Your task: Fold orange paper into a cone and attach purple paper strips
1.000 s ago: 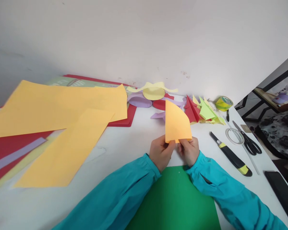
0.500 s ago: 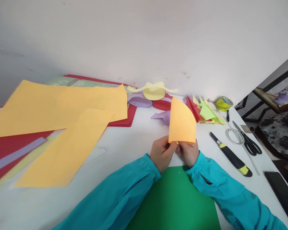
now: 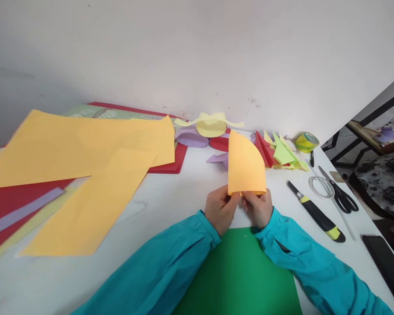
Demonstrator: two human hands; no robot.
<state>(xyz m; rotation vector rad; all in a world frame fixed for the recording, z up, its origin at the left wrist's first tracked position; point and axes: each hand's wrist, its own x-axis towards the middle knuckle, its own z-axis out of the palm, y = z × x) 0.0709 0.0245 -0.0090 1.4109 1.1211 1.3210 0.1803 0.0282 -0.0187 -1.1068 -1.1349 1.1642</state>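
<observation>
The left hand (image 3: 220,211) and right hand (image 3: 260,208) pinch the lower edge of the orange paper (image 3: 245,164) beyond the green sheet (image 3: 241,275), apparently a shaping step; the next move calls for even finger pressure.

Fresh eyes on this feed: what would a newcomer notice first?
Probably the curved-edged orange paper, gripped along its lower edge by the left hand and right hand, with the green sheet below them in view. Next might come the large orange sheets across the table's left side, then the black-and-yellow knife right of the hands.
</observation>
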